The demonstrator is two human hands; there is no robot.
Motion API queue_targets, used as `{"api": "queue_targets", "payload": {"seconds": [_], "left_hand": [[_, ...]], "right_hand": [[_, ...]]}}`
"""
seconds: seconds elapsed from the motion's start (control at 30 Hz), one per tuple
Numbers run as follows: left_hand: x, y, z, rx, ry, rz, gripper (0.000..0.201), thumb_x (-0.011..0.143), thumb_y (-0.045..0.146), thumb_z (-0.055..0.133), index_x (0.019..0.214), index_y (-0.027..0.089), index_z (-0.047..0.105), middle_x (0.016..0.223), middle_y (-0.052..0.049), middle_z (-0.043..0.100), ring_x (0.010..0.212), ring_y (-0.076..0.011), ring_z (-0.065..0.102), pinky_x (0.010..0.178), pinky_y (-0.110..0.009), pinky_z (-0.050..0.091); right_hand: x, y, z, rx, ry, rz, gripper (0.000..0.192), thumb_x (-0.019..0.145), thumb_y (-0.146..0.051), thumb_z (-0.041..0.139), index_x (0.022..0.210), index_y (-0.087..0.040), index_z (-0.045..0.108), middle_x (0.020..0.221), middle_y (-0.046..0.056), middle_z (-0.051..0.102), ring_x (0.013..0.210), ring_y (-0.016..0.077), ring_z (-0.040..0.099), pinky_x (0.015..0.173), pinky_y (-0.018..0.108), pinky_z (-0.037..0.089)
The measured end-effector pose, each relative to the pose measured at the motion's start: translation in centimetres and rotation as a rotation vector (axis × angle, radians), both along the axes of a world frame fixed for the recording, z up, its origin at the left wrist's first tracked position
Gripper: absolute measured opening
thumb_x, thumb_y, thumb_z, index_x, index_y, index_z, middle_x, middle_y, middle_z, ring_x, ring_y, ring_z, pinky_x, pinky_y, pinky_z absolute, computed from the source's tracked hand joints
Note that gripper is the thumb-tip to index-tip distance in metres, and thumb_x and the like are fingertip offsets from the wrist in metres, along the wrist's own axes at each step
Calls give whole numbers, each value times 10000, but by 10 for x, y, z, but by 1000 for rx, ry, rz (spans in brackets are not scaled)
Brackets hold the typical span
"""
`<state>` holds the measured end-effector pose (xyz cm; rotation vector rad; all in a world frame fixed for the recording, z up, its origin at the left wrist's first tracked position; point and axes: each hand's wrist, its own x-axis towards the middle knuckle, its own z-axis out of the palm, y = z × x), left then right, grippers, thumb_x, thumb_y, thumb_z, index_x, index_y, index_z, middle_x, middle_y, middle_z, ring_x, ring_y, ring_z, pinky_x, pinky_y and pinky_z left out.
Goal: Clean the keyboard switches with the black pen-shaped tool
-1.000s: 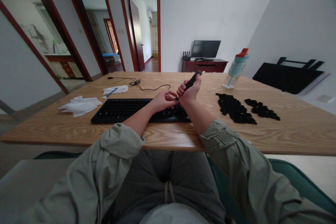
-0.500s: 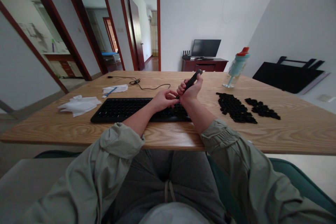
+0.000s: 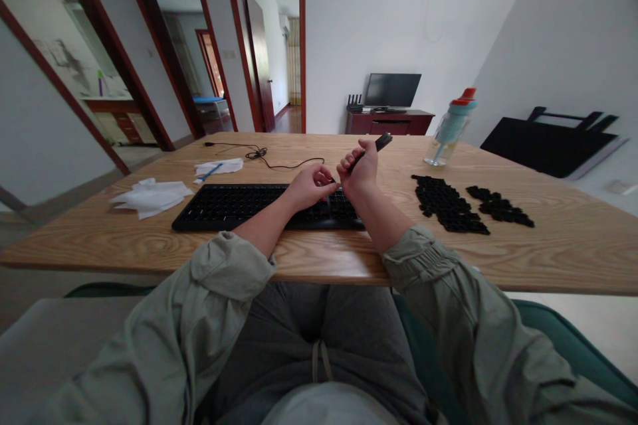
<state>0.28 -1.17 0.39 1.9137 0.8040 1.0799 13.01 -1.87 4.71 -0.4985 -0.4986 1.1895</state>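
Head view: above the flat black plastic keyboard [image 3: 249, 207], a slim black tool [image 3: 369, 150] is being gripped by right hand [image 3: 359, 172]; its tip is being pinched by left hand [image 3: 309, 187]. Right of the keyboard, many loose black keycaps [image 3: 448, 204] are lying removed; whether keys remain cannot be told.

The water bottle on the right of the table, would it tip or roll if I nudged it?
The water bottle stands tall on a narrow base, so a push near its red cap would probably tip it. Its rounded body would likely roll on the smooth wooden table. It looks like light plastic; how full it is cannot be told.
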Motion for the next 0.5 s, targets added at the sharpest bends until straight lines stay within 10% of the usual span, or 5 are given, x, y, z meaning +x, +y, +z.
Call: {"api": "queue_targets", "payload": {"seconds": [0.5], "left_hand": [[0,-4,4,-75,-26,-82,375,679,289,776,900,160,502,685,28,623,485,-85,578,471,-197,437]], "right_hand": [[2,-4,4,4,32,25,329,809,-317,491,609,-225,246,435,-100,229,331,57,187,295,198,116]]}}
